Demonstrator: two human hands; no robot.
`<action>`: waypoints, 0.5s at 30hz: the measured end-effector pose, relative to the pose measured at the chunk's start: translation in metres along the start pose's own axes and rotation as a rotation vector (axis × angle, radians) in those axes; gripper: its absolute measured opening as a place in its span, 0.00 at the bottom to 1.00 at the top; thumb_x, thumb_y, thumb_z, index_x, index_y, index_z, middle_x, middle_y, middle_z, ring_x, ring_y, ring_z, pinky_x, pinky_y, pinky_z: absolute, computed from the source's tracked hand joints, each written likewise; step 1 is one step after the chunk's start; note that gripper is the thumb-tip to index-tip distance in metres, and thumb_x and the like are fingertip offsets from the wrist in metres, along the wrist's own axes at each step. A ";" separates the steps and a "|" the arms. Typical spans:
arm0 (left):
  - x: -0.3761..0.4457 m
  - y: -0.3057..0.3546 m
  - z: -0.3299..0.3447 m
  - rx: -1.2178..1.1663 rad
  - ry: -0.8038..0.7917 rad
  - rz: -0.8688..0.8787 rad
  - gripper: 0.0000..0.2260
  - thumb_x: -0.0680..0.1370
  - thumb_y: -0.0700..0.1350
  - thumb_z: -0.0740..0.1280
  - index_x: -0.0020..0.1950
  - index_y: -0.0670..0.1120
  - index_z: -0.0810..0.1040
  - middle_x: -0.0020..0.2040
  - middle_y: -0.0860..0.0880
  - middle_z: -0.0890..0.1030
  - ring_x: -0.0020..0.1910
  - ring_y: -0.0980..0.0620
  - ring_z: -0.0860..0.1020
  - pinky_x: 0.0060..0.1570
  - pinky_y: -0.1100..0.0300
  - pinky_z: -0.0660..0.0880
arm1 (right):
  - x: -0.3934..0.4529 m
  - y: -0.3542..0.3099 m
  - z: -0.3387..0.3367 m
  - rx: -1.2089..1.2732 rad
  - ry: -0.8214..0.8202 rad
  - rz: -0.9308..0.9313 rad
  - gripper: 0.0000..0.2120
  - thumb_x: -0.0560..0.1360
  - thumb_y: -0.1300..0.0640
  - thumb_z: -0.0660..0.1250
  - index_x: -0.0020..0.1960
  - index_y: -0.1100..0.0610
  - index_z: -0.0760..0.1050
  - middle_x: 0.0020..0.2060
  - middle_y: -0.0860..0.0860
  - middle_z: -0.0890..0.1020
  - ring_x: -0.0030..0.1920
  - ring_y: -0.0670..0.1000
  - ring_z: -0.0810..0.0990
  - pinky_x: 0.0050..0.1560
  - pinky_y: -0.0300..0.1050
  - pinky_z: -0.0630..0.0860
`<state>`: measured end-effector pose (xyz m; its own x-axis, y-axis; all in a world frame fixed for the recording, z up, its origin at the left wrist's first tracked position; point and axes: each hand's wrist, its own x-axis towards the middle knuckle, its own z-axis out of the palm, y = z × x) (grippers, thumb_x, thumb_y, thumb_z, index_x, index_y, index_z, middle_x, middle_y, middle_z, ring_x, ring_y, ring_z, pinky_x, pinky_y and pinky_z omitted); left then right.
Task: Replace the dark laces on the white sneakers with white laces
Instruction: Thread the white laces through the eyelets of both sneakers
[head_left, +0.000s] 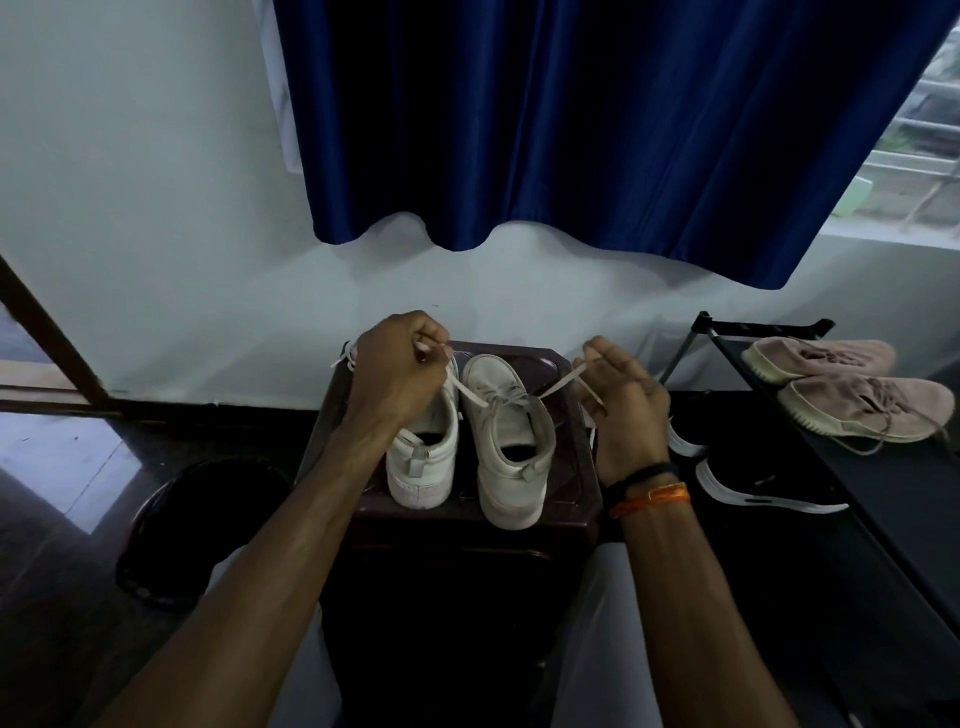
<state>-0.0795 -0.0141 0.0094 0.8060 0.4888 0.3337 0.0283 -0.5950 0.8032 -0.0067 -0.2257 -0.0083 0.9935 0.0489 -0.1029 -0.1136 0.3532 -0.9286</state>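
Observation:
Two white sneakers stand side by side, heels toward me, on a dark brown stool (571, 499). The right sneaker (511, 441) carries a white lace (467, 392) threaded across its eyelets. My left hand (397, 371) pinches one end of that lace above the left sneaker (423, 462), partly covering its front. My right hand (621, 410) holds the other lace end, out to the right of the right sneaker. Both ends run taut from the shoe up to my hands. No dark lace is visible.
A black shoe rack (857, 467) on the right holds a pair of pink sneakers (852, 395). Black shoes with white soles (753, 483) lie beside the stool. A dark round bin (208, 525) sits on the floor at left. A blue curtain (571, 130) hangs behind.

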 end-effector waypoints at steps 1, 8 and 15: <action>0.000 0.002 0.003 0.011 -0.034 0.030 0.06 0.74 0.38 0.73 0.50 0.44 0.84 0.46 0.51 0.83 0.43 0.62 0.79 0.45 0.71 0.75 | -0.001 -0.005 0.003 -0.023 -0.018 -0.028 0.13 0.78 0.64 0.69 0.62 0.61 0.80 0.55 0.57 0.85 0.52 0.52 0.84 0.55 0.46 0.79; -0.010 0.019 0.027 0.266 -0.195 0.144 0.15 0.70 0.48 0.78 0.56 0.50 0.81 0.61 0.53 0.70 0.58 0.50 0.69 0.52 0.56 0.71 | -0.014 -0.012 0.013 -0.402 -0.279 -0.259 0.08 0.79 0.66 0.67 0.57 0.60 0.81 0.48 0.53 0.87 0.46 0.46 0.85 0.45 0.39 0.79; -0.018 0.038 0.046 -0.076 -0.484 0.165 0.10 0.74 0.38 0.72 0.54 0.48 0.82 0.44 0.52 0.84 0.37 0.62 0.79 0.38 0.66 0.72 | -0.022 -0.016 0.010 -0.680 -0.425 -0.352 0.15 0.78 0.65 0.67 0.63 0.53 0.79 0.46 0.47 0.87 0.50 0.45 0.86 0.48 0.43 0.82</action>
<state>-0.0658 -0.0749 0.0111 0.9779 0.0305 0.2070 -0.1509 -0.5823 0.7988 -0.0270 -0.2231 0.0126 0.8671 0.4337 0.2450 0.3632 -0.2139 -0.9068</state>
